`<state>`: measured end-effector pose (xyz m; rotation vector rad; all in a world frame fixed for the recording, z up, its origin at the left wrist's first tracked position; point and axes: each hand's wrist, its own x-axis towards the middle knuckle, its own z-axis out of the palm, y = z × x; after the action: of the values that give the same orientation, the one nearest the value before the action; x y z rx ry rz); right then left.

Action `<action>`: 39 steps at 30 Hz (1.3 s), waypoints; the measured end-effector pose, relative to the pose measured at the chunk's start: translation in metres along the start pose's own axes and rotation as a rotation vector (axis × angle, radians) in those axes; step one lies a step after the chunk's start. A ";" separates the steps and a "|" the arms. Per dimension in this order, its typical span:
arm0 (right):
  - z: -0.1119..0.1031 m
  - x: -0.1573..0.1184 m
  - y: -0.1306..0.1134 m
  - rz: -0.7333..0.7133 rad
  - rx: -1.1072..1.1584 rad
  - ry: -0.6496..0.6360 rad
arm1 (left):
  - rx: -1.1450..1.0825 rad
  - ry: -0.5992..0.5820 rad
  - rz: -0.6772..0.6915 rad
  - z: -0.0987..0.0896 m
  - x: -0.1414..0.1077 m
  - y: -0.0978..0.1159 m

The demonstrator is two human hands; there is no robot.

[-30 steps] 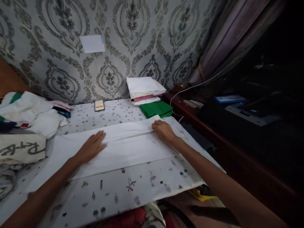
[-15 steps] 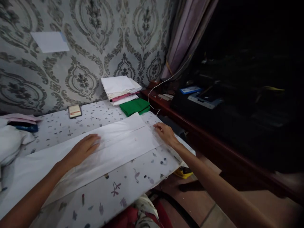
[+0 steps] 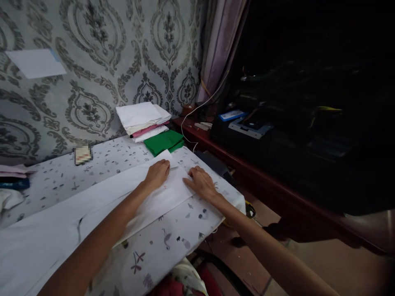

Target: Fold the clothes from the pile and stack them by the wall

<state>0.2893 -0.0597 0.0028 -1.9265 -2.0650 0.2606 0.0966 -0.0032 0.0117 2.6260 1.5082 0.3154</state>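
A long white cloth (image 3: 92, 201) lies across the patterned table cover, folded lengthwise and wrinkled toward the left. Near its right end, my left hand (image 3: 158, 172) has its fingers curled in and pinches the fabric by a fold. My right hand (image 3: 202, 183) rests at the cloth's right end, thumb apart from the bent fingers, with nothing seen in it. My left forearm covers part of the cloth.
Behind the hands are a green folded cloth (image 3: 163, 142) and a stack of folded fabrics (image 3: 142, 117). A small blurred block (image 3: 83, 155) sits by the wall. A white cable (image 3: 197, 109) hangs near a dark red wooden ledge (image 3: 247, 176) on the right.
My left hand has moved right along the cloth and its fingers have curled in. My right hand has shifted slightly left, bringing the hands closer. The view has turned a little right.
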 end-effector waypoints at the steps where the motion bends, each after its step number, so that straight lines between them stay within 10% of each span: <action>1: 0.000 0.001 0.001 -0.003 0.008 -0.004 | -0.023 -0.002 -0.001 -0.001 -0.001 -0.001; 17: -0.004 0.011 0.003 0.068 0.272 -0.109 | -0.198 -0.165 -0.248 -0.012 0.086 -0.034; 21: -0.001 0.008 0.006 0.024 0.178 -0.060 | -0.342 -0.167 -0.277 -0.012 0.077 -0.025; 29: 0.020 0.006 -0.025 -0.467 0.200 0.152 | -0.403 0.076 -0.283 -0.050 -0.079 -0.080; 33: 0.037 -0.019 -0.095 -0.699 0.318 -0.041 | -0.107 0.255 -0.662 -0.086 -0.197 -0.170; 39: 0.062 -0.074 -0.233 -1.160 0.305 -0.304 | -0.087 0.165 -1.012 -0.121 -0.318 -0.260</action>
<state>0.0538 -0.1474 0.0160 -0.3439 -2.7322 0.5396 -0.3053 -0.1482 0.0395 1.4877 2.5206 0.4625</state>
